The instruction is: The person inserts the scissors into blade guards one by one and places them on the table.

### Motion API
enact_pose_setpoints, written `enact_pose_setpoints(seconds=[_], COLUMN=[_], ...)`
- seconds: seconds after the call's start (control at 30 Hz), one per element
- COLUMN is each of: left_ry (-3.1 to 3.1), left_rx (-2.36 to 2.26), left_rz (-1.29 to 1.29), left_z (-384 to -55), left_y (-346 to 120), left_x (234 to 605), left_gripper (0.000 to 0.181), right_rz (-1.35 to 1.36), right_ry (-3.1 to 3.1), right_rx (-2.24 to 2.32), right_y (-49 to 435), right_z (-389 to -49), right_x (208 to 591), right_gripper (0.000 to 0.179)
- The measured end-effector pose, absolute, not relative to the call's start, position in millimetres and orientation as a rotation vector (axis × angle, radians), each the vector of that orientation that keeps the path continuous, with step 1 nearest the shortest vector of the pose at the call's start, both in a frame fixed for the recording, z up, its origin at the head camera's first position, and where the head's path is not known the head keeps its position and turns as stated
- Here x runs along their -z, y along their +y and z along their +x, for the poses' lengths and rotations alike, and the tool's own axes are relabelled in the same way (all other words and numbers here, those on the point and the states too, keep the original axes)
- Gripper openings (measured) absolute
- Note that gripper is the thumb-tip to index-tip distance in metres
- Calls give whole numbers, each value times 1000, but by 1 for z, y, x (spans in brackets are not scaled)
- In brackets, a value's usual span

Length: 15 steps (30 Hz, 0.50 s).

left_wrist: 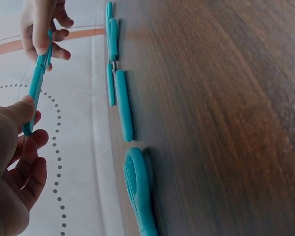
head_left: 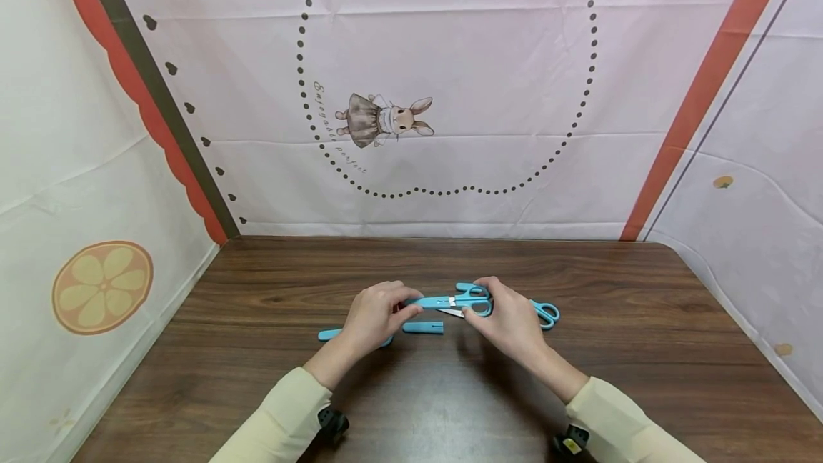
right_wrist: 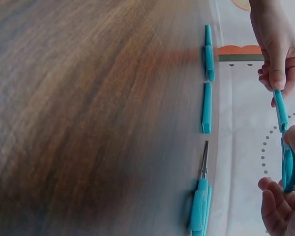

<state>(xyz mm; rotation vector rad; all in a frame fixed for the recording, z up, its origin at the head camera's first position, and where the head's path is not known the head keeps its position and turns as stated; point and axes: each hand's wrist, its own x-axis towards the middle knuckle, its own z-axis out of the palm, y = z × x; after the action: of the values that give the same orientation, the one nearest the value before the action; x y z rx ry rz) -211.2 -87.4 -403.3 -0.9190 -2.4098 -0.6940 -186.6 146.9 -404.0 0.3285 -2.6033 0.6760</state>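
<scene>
Head cam: L hand (head_left: pixel 376 316), lower ctr of frame, has thumb + fingers clamped on the far end of a blue cover (head_left: pixel 432 302); R hand (head_left: pixel 511 316), just right of ctr, is clamped on the handles of the blue scissors (head_left: pixel 464 301), whose blades run into that cover. A bit of metal shows btwn cover & handles. Both wrist views put this pair up off the table (head_left: pixel 424 406), approx level btwn the hands in the head view. Below it, also lower ctr, a loose blue cover (head_left: pixel 423 328) lies on the wood, nr a 2nd pair w/ bare blades (right_wrist: pixel 199 204), bottom ctr-right in the R wrist view. Another blue handle (head_left: pixel 545 314) pokes out right of the R hand; what it joins is hidden. A further blue pair (head_left: pixel 330 335) lies left of ctr, partly behind the L hand & forearm. Pale sleeves (head_left: pixel 289 406) w/ dark wrist units (head_left: pixel 332 421) come in from the bottom edge. Printed cloth (head_left: pixel 489 91) fills the upper frame, rabbit print (head_left: pixel 386 120) top ctr-left, orange-slice print (head_left: pixel 103 288) at left.
</scene>
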Motion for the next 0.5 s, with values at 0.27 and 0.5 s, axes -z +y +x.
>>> enact_pose_setpoints(seconds=[0.27,0.5], left_ry=[-2397,-2407], left_rx=[714,719], left_rz=[-907,-905], left_z=[-213,-212], left_y=[-86,-85], left_x=[405,405], left_gripper=[13,13], right_rz=[327,357], right_ry=[-2598,-2562], right_rx=[-677,-660], right_y=[145,144], right_z=[-187,-187], right_x=[404,405], right_gripper=[43,43])
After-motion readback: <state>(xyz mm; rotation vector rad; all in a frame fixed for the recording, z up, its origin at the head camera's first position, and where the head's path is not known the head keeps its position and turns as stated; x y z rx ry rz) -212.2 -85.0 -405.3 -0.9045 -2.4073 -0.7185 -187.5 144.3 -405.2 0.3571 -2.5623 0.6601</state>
